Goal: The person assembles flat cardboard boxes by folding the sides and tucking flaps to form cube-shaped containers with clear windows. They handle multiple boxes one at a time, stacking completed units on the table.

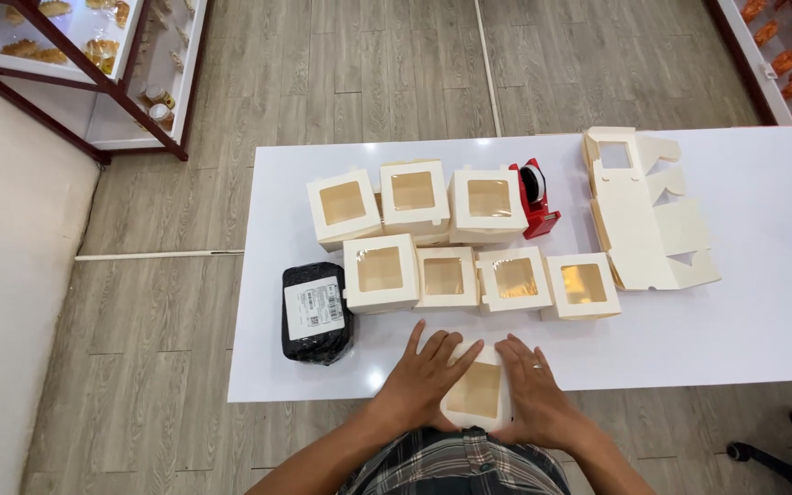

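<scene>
Pressing windowed box [477, 392] at 6 o'clock, left hand [425, 378] & right hand [532, 392] flat on its sides, fingers spread, black packet [315, 313] at 9, flat blanks [645, 213] at 2.

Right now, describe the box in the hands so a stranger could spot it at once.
Start at the white table and go to its near edge, in front of the two rows of assembled window boxes. The held box sits there alone, pressed between the left hand and right hand. It is the only box touched, apart from both rows.
</scene>
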